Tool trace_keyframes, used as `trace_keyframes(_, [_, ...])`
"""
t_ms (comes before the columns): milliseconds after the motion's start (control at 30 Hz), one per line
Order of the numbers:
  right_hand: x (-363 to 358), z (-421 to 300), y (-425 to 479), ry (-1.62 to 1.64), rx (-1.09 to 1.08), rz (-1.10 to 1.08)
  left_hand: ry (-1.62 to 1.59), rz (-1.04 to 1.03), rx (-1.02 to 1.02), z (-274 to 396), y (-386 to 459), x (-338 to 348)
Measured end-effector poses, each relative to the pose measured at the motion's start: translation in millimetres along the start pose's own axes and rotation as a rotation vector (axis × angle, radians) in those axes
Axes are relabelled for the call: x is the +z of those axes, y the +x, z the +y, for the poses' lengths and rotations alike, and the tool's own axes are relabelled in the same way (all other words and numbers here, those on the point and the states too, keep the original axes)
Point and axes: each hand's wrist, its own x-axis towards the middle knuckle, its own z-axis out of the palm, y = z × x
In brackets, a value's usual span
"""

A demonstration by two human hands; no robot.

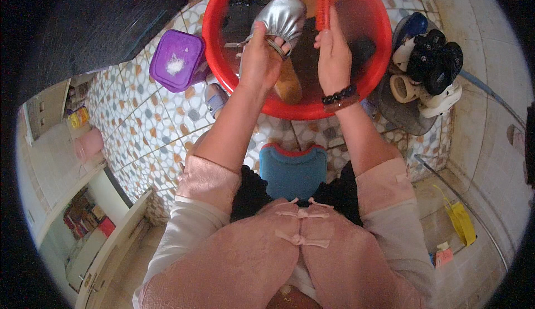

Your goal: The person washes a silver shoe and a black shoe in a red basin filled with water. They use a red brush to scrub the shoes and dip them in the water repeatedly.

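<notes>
My left hand (262,64) grips a shiny silver slip-on shoe (286,16) with a gathered toe, some fingers tucked inside its opening. Thin straps or cords hang from it on the left. In my right hand (335,60) is an orange-red scrubbing brush (323,10), its bristles facing left towards the shoe but apart from it. Both hands are above a large red plastic basin (292,111) of dark water. Tan shoe-sole-shaped pieces (289,84) and dark items (363,51), perhaps shoes, lie in the basin, partly under water.
Left of the basin stands a purple-lidded container (190,49) with white powder (174,65) on top. Several shoes, including black ones (432,60) and pale clogs (439,102), are piled at right. A blue plastic stool (292,175) is below me. A grey hose (489,90) runs along the right.
</notes>
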Motion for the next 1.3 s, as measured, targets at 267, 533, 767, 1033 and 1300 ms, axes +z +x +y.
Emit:
trace_keyframes(267, [12.9, -12.0, -33.7, -0.356, -0.045, -0.269, -0.022, 0.080, -0.035, -23.9, 4.7, 1.3])
trace_keyframes(533, [14.7, -21.4, -16.3, -0.346, 0.055, -0.269, -0.092, 0.037, -0.048, -19.1, 7.6, 9.9])
trace_keyframes(767, [8.9, -7.4, 3.0, -0.349, 0.167, -0.281, -0.096, 0.094, -0.063, -30.3, 3.4, 0.8])
trace_keyframes(1033, [-8.4, -34.3, -0.3, -0.149, 0.316, -0.256, -0.107, 0.072, -0.025, -0.2, 5.8, 3.1])
trace_keyframes(1300, [7.0, -5.1, -6.7, -0.468, -0.087, -0.193, -0.114, 0.019, -0.091, -13.9, 9.3, 12.3])
